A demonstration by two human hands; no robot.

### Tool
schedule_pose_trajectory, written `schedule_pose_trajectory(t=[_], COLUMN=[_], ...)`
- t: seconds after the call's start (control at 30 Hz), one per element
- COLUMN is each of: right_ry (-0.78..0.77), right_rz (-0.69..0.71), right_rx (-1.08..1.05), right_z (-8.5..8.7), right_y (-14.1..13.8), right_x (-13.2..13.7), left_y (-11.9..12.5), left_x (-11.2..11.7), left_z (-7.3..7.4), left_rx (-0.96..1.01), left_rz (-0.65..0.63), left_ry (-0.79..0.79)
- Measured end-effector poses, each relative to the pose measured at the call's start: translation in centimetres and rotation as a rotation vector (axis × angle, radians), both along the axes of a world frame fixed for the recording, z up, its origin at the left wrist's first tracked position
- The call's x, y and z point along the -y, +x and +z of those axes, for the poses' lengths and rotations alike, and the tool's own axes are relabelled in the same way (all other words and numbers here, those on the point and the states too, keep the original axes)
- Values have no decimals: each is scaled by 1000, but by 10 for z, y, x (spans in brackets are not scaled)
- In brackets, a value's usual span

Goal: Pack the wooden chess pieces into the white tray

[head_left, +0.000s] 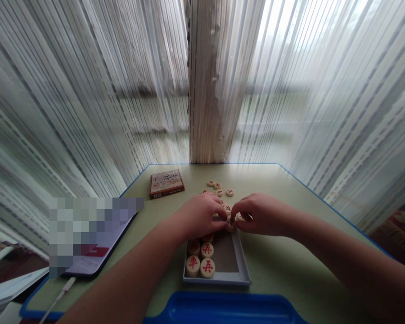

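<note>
My left hand (202, 212) and my right hand (259, 215) meet over the far end of a shallow grey box (241, 265) on the green table (290, 270). Both hands are curled, fingertips pinched around round wooden chess pieces at the box's far edge. Several pale discs with red characters (207, 267) lie in the box's near left part. More loose pieces (219, 188) lie on the table just beyond my hands.
An orange and white box lid (166, 183) lies at the far left of the table. A tablet (97, 243) with a white cable (59, 297) lies at the left. A blue tray edge (222, 308) runs along the front. Striped curtains surround the table.
</note>
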State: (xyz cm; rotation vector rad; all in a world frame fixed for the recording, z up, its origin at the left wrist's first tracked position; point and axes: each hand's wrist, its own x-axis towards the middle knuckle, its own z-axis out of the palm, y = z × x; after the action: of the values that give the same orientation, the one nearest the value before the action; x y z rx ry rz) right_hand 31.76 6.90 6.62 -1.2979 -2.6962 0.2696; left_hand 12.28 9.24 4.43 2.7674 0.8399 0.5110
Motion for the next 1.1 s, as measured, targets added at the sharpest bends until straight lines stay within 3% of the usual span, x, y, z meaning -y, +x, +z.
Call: schedule_pose_trajectory(t=[1.1], right_ry=[35], right_rz=[-16], right_rx=[3], right_z=[-3], right_y=[1], right_x=[-1], left_y=[-4], left_x=[-4], left_z=[3], left_rx=[21], left_rz=[-36], left_ry=[-64])
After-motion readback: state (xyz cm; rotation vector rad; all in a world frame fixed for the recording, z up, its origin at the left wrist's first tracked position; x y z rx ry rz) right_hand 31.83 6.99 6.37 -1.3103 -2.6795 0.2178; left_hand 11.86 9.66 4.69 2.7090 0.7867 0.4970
